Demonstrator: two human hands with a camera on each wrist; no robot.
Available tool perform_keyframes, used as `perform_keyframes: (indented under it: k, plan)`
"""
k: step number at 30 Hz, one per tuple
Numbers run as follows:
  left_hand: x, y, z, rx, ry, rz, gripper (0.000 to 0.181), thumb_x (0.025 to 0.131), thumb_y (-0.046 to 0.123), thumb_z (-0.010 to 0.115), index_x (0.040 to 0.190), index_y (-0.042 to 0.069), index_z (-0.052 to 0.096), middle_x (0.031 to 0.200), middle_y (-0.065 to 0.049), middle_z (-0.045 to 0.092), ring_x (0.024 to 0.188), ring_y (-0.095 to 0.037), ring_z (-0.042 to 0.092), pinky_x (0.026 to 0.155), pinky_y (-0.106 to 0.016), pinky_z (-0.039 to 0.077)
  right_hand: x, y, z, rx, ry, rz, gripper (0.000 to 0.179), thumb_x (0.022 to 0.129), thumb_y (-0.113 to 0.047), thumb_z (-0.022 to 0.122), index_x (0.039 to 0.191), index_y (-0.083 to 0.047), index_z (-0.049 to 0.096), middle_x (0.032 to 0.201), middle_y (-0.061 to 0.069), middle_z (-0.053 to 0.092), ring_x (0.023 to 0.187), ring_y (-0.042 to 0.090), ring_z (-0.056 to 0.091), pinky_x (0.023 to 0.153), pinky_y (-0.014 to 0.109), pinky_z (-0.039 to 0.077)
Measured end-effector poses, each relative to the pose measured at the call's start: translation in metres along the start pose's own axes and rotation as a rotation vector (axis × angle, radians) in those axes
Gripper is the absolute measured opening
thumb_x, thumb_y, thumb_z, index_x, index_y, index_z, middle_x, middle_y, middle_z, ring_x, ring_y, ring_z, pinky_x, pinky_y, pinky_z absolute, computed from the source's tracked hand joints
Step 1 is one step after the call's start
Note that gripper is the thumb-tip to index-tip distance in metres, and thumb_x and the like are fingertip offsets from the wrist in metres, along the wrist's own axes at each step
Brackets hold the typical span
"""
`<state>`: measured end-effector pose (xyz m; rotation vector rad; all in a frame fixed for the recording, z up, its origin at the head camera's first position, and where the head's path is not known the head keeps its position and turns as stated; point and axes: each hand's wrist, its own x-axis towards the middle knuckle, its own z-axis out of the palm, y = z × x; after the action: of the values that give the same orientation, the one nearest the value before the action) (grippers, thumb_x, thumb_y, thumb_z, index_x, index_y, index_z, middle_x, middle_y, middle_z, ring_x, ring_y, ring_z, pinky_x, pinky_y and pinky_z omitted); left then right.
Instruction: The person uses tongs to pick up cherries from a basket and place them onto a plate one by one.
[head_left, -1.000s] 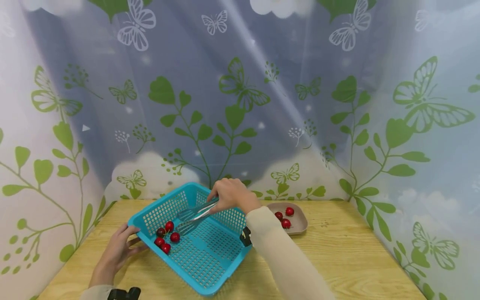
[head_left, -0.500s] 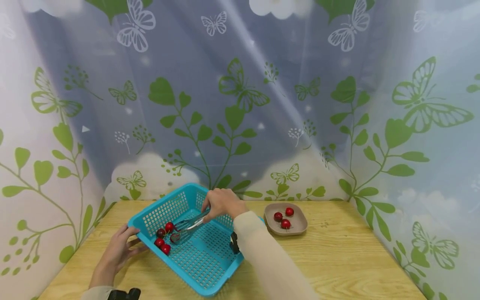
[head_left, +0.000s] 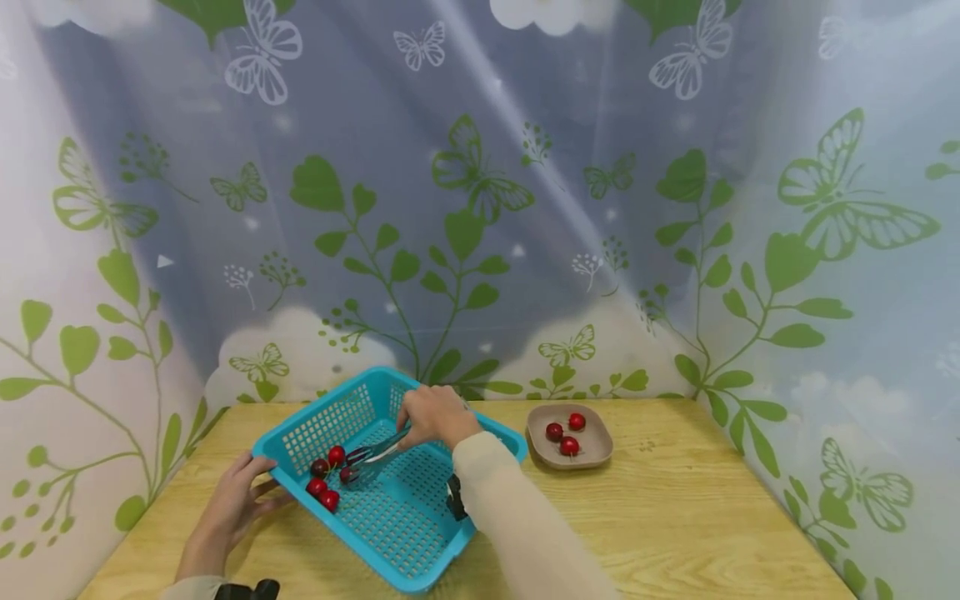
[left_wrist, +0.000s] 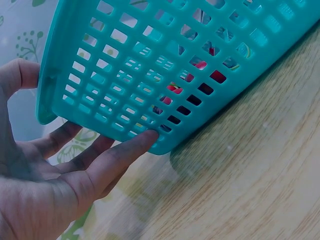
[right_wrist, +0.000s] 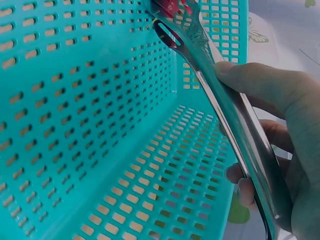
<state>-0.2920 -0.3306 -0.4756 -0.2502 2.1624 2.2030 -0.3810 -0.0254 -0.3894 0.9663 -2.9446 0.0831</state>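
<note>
A blue perforated plastic basket (head_left: 357, 543) stands on the table. My left hand (head_left: 225, 504) holds its left corner; in the left wrist view one fingertip lies on the basket's side wall (left_wrist: 210, 107). My right hand (head_left: 438, 417) grips metal tongs (right_wrist: 235, 115) that reach down into the basket. The tongs' slotted heads stand around one cherry (head_left: 347, 475); whether they press on it I cannot tell. Several other red cherries (head_left: 317, 487) lie together at the basket's left end, beside the tongs. In the right wrist view, red shows between the tong heads at the top.
A small beige dish (head_left: 602, 454) with three cherries (head_left: 569, 446) sits right of the basket. Both stand on a wood-grain table (head_left: 675, 517). Behind it hangs a curtain (head_left: 480, 167) printed with leaves and butterflies.
My right hand has moved left and slightly down, bringing the tong heads from beside the cherries to around one of them. The dish came into full view. My left hand stays at the basket corner.
</note>
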Motion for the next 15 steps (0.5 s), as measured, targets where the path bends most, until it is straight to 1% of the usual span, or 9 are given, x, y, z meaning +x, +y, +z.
perform_keyframes:
  k: [3, 5, 11, 15]
  plan:
    - [-0.001, 0.0, 0.0, 0.002, 0.002, 0.007, 0.066, 0.108, 0.023, 0.039, 0.164, 0.006, 0.009, 0.155, -0.025, 0.022, 0.147, -0.056, 0.029, 0.1, -0.047, 0.062, 0.001, -0.003, 0.002, -0.002, -0.003, 0.01, 0.02, 0.082, -0.051, 0.084, 0.098, -0.039, 0.082, 0.113, -0.017, 0.076, 0.089, 0.004, 0.068, 0.058, 0.021, 0.054]
    - [-0.001, -0.001, 0.0, 0.001, 0.0, 0.009, 0.065, 0.108, 0.022, 0.039, 0.164, 0.006, 0.01, 0.154, -0.024, 0.023, 0.147, -0.056, 0.03, 0.1, -0.047, 0.062, 0.0, -0.003, 0.003, 0.001, -0.003, 0.015, 0.02, 0.082, -0.051, 0.084, 0.098, -0.04, 0.081, 0.114, -0.017, 0.075, 0.089, 0.004, 0.068, 0.058, 0.021, 0.055]
    - [0.001, -0.002, 0.0, -0.015, -0.006, -0.001, 0.067, 0.108, 0.024, 0.04, 0.165, 0.008, 0.008, 0.155, -0.023, 0.022, 0.148, -0.056, 0.027, 0.099, -0.045, 0.063, -0.003, -0.002, -0.003, 0.011, 0.03, 0.002, 0.022, 0.083, -0.049, 0.083, 0.102, -0.039, 0.081, 0.113, -0.017, 0.076, 0.076, 0.001, 0.064, 0.054, 0.019, 0.05]
    - [0.002, -0.001, -0.001, -0.019, -0.004, -0.002, 0.067, 0.108, 0.025, 0.04, 0.165, 0.009, 0.008, 0.155, -0.022, 0.022, 0.149, -0.055, 0.026, 0.098, -0.044, 0.064, -0.003, -0.002, -0.011, 0.008, 0.042, -0.019, 0.021, 0.084, -0.049, 0.082, 0.102, -0.039, 0.081, 0.111, -0.016, 0.077, 0.072, -0.001, 0.062, 0.054, 0.018, 0.048]
